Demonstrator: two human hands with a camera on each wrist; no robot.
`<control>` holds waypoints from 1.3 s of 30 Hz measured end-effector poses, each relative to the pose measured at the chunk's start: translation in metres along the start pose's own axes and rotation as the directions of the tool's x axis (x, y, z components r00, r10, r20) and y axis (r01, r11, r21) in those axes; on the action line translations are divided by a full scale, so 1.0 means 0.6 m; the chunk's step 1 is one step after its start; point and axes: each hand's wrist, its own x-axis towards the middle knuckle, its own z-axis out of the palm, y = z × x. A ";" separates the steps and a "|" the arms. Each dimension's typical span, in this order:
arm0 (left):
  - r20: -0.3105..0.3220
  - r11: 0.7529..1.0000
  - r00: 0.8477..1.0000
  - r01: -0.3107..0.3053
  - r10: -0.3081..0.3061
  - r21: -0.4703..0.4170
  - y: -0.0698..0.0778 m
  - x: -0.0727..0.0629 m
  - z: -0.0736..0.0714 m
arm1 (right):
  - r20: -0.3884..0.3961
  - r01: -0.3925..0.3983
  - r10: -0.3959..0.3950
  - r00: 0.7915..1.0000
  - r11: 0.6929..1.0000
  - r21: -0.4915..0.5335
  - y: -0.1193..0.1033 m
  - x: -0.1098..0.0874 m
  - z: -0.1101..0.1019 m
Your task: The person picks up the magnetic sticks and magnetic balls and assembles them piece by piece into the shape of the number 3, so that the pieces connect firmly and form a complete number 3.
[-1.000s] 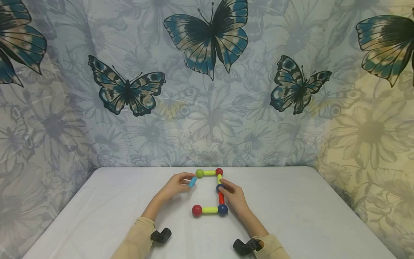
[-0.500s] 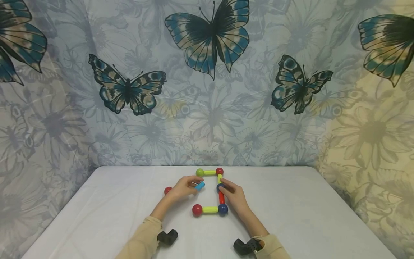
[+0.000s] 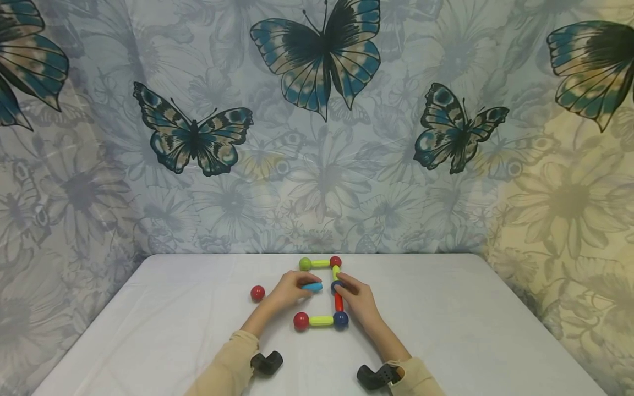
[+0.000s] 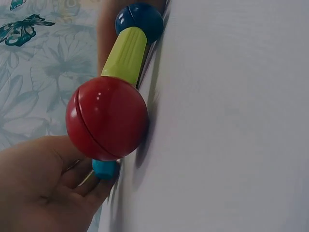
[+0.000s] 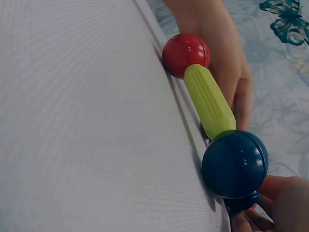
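Observation:
In the head view, my left hand (image 3: 289, 290) pinches a light blue rod (image 3: 313, 286), which points right toward the middle dark blue ball (image 3: 336, 286). A small gap separates rod and ball. My right hand (image 3: 361, 302) grips that ball with fingertips and thumb. Around it stands a joined frame: green ball (image 3: 305, 264), yellow-green rod (image 3: 321, 264), red ball (image 3: 335, 262), another short yellow-green rod down to the held ball, then a red rod (image 3: 339, 302), a near dark blue ball (image 5: 235, 164), a yellow-green rod (image 5: 209, 101) and a near red ball (image 4: 107, 118).
A loose red ball (image 3: 257, 293) lies on the white table (image 3: 475, 330), left of my left hand. The table's back edge meets a butterfly-patterned cloth (image 3: 327, 165). Each wrist carries a black camera mount.
My left hand has moved right with the light blue rod, turning it from slanted to nearly level. The loose red ball has come into view behind it. My right hand stays in place.

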 end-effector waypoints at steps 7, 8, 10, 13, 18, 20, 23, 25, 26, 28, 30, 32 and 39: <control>-0.018 1.000 1.000 -0.006 0.006 -0.001 0.001 0.008 0.014 | 0.006 0.002 -0.002 1.000 1.000 0.016 0.002 0.001 0.000; -0.020 1.000 1.000 -0.009 0.009 0.004 0.002 0.010 0.016 | 0.007 0.000 0.000 1.000 1.000 0.020 0.002 0.000 0.000; -0.022 1.000 1.000 -0.020 0.020 0.021 0.003 0.012 0.018 | 0.010 0.000 0.000 1.000 1.000 0.023 0.002 0.001 -0.001; -0.024 0.998 0.999 -0.034 0.035 0.048 0.006 0.015 0.022 | 0.011 0.000 -0.001 1.000 1.000 0.028 0.001 0.001 -0.002; -0.030 0.997 0.999 -0.032 0.034 0.071 0.006 0.019 0.029 | 0.016 0.011 -0.011 1.000 0.999 0.035 0.000 -0.001 -0.003; -0.035 0.997 0.999 -0.034 0.036 0.074 0.005 0.020 0.031 | 0.015 0.013 -0.013 1.000 0.999 0.037 -0.001 -0.001 -0.003; -0.039 0.996 0.999 -0.032 0.035 0.080 0.007 0.020 0.030 | 0.015 0.022 -0.022 1.000 0.999 0.041 -0.003 -0.002 -0.003; -0.042 0.996 0.998 -0.035 0.039 0.080 0.008 0.019 0.030 | 0.015 0.022 -0.023 1.000 0.999 0.044 -0.004 -0.003 -0.003; -0.044 0.996 0.998 -0.034 0.038 0.082 0.008 0.018 0.030 | 0.015 0.024 -0.024 1.000 0.999 0.045 -0.005 -0.004 -0.003; -0.049 0.995 0.998 -0.037 0.041 0.088 0.008 0.018 0.030 | 0.019 0.032 -0.033 0.999 0.999 0.037 -0.005 -0.004 -0.002; -0.055 0.995 0.998 -0.037 0.042 0.088 0.006 0.017 0.030 | 0.019 0.022 -0.023 1.000 0.999 0.036 -0.005 -0.005 -0.002; -0.060 0.993 0.997 -0.048 0.055 0.106 0.005 0.017 0.030 | 0.019 0.015 -0.015 1.000 0.999 0.035 -0.005 -0.004 -0.002; -0.052 1.000 0.999 -0.009 0.009 0.010 0.007 0.015 0.029 | 0.016 0.010 -0.010 1.000 0.999 0.043 -0.001 0.000 -0.003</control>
